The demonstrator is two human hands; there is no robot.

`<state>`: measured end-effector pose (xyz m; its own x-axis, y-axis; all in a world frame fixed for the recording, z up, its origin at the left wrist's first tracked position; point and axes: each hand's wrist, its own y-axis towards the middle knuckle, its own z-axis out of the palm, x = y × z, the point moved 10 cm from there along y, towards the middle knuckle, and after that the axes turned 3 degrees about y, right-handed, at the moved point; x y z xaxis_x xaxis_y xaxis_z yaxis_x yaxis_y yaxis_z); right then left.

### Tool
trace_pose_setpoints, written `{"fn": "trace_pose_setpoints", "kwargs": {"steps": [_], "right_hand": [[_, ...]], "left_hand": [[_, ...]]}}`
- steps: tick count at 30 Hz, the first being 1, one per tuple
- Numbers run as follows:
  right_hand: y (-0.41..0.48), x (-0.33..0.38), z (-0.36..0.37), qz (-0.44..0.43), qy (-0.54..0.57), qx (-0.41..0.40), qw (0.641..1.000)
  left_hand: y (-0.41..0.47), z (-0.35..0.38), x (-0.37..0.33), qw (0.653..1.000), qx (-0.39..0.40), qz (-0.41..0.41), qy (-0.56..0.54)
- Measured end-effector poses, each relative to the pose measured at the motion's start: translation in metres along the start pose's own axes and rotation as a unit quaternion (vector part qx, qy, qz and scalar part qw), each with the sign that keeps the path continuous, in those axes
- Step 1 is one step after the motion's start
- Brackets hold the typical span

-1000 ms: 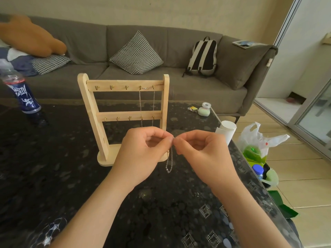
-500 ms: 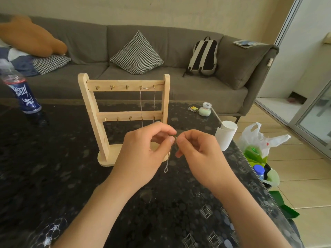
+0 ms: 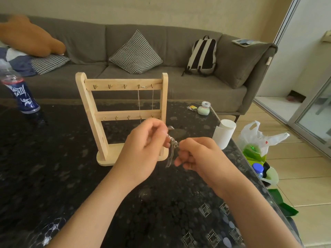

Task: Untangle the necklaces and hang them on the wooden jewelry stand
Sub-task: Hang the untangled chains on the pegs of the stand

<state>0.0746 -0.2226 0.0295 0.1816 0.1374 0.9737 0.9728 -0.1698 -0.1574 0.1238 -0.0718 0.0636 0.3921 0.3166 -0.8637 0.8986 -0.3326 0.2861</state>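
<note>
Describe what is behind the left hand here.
The wooden stand, with one necklace hung from its top rail. The left hand, pinching a second necklace, covers the hung one's lower end and part of the base; how far it hangs cannot be seen.

We see a stand (image 3: 116, 84) of pale, smooth wood, a thin shiny metal chain (image 3: 138, 99) on it, a dark glossy speckled table (image 3: 53, 167), a soft grey cloth sofa (image 3: 206, 90) and a crinkly white plastic bag (image 3: 250, 135).

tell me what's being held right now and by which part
A silver necklace chain: left grip and right grip both pinch its bunched upper end, and the loop dangles below.
</note>
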Motion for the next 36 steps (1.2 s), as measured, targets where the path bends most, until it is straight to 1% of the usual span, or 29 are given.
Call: {"fn": "trace_pose_setpoints", "kwargs": {"steps": [1, 2, 4, 6, 8, 10, 14, 16, 19, 20, 21, 22, 24, 25, 26, 28, 32, 36], "right_hand": [[0.000, -0.001, -0.001, 0.004, 0.007, -0.002, 1.000], [0.000, -0.001, -0.001, 0.005, 0.009, -0.003, 1.000], [0.001, -0.001, -0.003, 0.002, 0.002, -0.011, 1.000], [0.001, -0.002, -0.007, 0.001, -0.004, -0.028, 1.000], [0.002, -0.004, -0.010, 0.002, 0.004, -0.044, 0.999], [0.004, -0.004, -0.012, -0.003, 0.035, -0.056, 0.998], [0.003, 0.002, -0.004, -0.022, 0.177, -0.048, 0.983], [0.002, 0.005, 0.002, -0.027, 0.218, -0.039, 0.975], [0.002, 0.008, 0.002, -0.040, 0.210, -0.041, 0.976], [0.002, 0.009, 0.001, -0.044, 0.200, -0.042, 0.978], [0.002, 0.010, 0.000, -0.047, 0.191, -0.042, 0.980], [0.002, 0.011, -0.001, -0.049, 0.185, -0.039, 0.981], [0.001, 0.012, -0.001, -0.053, 0.186, -0.029, 0.981], [0.000, 0.013, -0.001, -0.054, 0.190, -0.024, 0.980], [0.000, 0.013, -0.001, -0.054, 0.190, -0.020, 0.980], [0.000, 0.013, -0.003, -0.052, 0.174, -0.015, 0.983], [0.000, 0.010, -0.005, -0.048, 0.136, -0.020, 0.989], [-0.001, 0.008, -0.008, -0.043, 0.134, -0.037, 0.989]], "left_hand": [[0.000, 0.000, 0.008, 0.995, -0.008, -0.056, -0.076], [-0.001, 0.001, 0.014, 0.983, -0.018, -0.103, -0.150], [-0.004, 0.004, 0.022, 0.945, -0.046, -0.175, -0.271], [-0.009, 0.007, 0.030, 0.904, -0.072, -0.231, -0.352], [-0.012, 0.010, 0.039, 0.876, -0.088, -0.270, -0.391], [-0.013, 0.013, 0.047, 0.850, -0.092, -0.297, -0.425], [-0.017, 0.027, 0.052, 0.799, -0.080, -0.326, -0.499], [-0.019, 0.031, 0.055, 0.787, -0.092, -0.335, -0.509], [-0.022, 0.030, 0.056, 0.774, -0.097, -0.343, -0.523], [-0.023, 0.027, 0.056, 0.783, -0.091, -0.348, -0.509], [-0.024, 0.023, 0.055, 0.802, -0.082, -0.348, -0.479], [-0.021, 0.017, 0.052, 0.839, -0.063, -0.336, -0.423], [-0.014, 0.010, 0.040, 0.927, 0.007, -0.276, -0.253], [-0.012, 0.011, 0.031, 0.953, 0.050, -0.239, -0.180], [-0.012, 0.016, 0.023, 0.965, 0.089, -0.205, -0.136], [-0.012, 0.023, 0.016, 0.970, 0.125, -0.165, -0.127], [-0.012, 0.023, 0.011, 0.977, 0.110, -0.136, -0.125], [-0.010, 0.022, 0.017, 0.975, 0.096, -0.144, -0.141]]}}
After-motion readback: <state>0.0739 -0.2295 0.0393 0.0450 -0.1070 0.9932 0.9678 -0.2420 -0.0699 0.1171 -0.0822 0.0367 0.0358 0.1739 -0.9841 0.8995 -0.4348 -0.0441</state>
